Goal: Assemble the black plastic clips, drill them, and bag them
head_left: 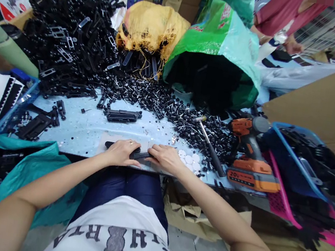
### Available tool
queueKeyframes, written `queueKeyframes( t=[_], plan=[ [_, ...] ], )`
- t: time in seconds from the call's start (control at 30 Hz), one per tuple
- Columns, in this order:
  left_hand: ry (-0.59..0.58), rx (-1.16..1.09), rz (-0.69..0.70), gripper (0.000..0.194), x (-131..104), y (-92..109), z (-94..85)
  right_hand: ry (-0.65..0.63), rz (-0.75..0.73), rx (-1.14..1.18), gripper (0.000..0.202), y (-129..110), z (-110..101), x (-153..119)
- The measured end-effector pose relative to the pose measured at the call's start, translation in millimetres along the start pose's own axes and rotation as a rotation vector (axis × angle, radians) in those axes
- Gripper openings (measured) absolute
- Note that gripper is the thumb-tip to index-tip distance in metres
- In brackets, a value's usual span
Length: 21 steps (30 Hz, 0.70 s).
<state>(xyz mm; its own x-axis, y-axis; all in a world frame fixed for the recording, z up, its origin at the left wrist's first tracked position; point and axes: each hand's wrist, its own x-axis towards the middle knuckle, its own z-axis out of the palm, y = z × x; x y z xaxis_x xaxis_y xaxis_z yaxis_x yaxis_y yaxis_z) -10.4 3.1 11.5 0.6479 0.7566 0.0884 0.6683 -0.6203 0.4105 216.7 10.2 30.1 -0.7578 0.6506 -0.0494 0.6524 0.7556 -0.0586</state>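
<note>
The surface (pixel 65 121) is pale blue, flecked with dark and light specks. At its far left corner, the heaped parts (pixel 81 42) are black with silvery grey glints. Along the far edge, the mesh sack (pixel 154 24) is yellow-orange, and the open bag (pixel 211 34) is bright green and pale turquoise with red print. Toward the right edge, the power drill (pixel 247 156) is orange, black and grey; the hammer (pixel 211 148) has a black handle. The discs (pixel 192 159) at the near edge are white. The shirt (pixel 123 238) is white with dark grey lettering and a rabbit-like figure.
</note>
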Motion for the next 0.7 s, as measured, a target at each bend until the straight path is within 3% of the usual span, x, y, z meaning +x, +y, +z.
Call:
queueKeyframes(
  t=[0.1, 0.17, 0.23, 0.33, 0.43, 0.53, 0.63, 0.7],
  plan=[
    [0.108, 0.023, -0.117, 0.038, 40.0, -17.9, -20.4, 0.068, 0.005, 0.093, 0.041, 9.7, 14.7, -5.4],
    [0.228, 0.103, -0.369, 0.032, 77.7, -40.8, -36.3, 0.091, 0.020, 0.128, 0.040, 13.5, 22.7, -9.7],
    [0.164, 0.164, -0.601, 0.033, 112.7, -64.8, -48.6, 0.087, 0.030, 0.151, 0.040, 17.1, 27.6, -12.2],
    [0.099, 0.168, -0.703, 0.027, 144.6, -86.3, -54.4, 0.099, 0.069, 0.165, 0.040, 29.4, 26.3, -4.8],
    [0.089, 0.164, -0.696, 0.023, 152.6, -89.6, -51.1, 0.169, 0.245, 0.090, 0.036, 55.0, 10.6, 21.8],
    [0.105, 0.163, -0.666, 0.023, 148.4, -88.2, -53.0, 0.171, 0.540, -0.041, 0.031, 89.6, -15.3, 58.3],
    [0.151, 0.162, -0.643, 0.023, 130.1, -83.5, -61.9, 0.137, 0.773, -0.089, 0.032, 119.9, -34.0, 88.3],
    [0.247, 0.068, -0.630, 0.027, 104.3, -74.7, -64.3, 0.123, 0.835, -0.076, 0.031, 132.3, -36.9, 100.6]
  ],
)
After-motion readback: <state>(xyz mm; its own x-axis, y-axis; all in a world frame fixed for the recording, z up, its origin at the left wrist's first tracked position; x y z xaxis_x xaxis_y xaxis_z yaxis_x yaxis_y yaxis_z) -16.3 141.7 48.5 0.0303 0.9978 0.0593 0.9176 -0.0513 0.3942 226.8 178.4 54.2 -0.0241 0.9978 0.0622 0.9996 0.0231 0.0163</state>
